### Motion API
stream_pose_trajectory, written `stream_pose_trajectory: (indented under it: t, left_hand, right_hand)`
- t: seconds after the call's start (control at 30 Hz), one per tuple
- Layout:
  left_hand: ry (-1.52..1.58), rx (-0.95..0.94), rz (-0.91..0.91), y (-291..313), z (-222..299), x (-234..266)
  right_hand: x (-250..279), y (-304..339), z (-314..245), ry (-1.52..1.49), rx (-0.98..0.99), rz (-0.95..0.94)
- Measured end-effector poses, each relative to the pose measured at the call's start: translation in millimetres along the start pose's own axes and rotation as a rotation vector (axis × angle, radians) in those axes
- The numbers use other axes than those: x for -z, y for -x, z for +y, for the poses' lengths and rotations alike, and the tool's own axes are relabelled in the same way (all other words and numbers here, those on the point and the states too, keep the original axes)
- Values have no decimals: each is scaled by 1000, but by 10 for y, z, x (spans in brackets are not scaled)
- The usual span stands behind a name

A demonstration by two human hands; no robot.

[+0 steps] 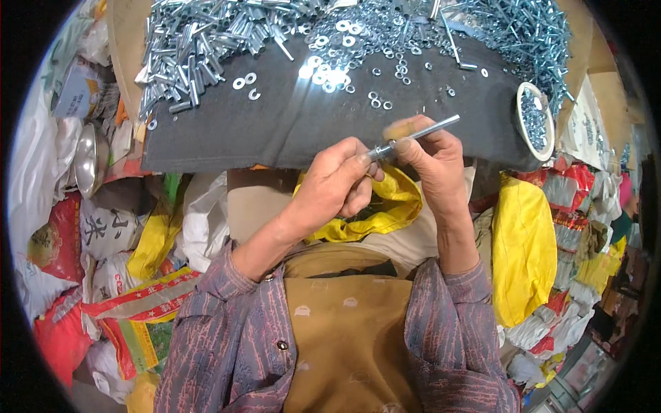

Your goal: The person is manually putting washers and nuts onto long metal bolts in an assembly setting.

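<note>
Held out between both hands, just past the table's near edge, is a sleeve anchor bolt (439,126), a shiny metal rod slanting up to the right. My left hand (330,182) is closed round its thicker lower end, where a sleeve or nut seems to sit, partly covered by the fingers. The thumb and fingers of my right hand (434,162) pinch the rod around its middle; its forefinger is blurred. Below the hands, a yellow sack (396,217) hangs open at my lap.
On the dark table mat (261,131) lie heaps of metal sleeves (206,41), flat washers (239,83), nuts (375,103) and bolts (533,34). A white oval basket (549,148) of small parts stands at the right edge. A metal bowl (89,162) and bagged goods crowd the left; a yellow bag (523,255) hangs right.
</note>
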State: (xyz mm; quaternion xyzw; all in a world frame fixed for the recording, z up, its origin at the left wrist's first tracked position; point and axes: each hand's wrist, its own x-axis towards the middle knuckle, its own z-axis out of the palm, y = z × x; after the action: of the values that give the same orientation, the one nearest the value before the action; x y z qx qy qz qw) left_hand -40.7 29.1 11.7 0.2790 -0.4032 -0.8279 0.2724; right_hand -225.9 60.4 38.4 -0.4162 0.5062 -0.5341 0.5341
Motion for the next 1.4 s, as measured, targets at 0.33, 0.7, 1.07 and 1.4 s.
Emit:
stream_pose_trajectory:
  t: [0.33, 0.7, 1.07, 1.4]
  left_hand:
    - [-160, -61, 10, 25, -82, -97]
    - [32, 46, -55, 189, -12, -50]
    - [-326, -87, 104, 197, -96, -2]
    - [-197, -6, -4, 130, -154, -64]
  right_hand:
    - [26, 101, 69, -3, -62, -6]
    - [-117, 173, 116, -149, -98, 4]
    - [-31, 171, 180, -123, -97, 22]
    - [191, 294, 218, -37, -34, -94]
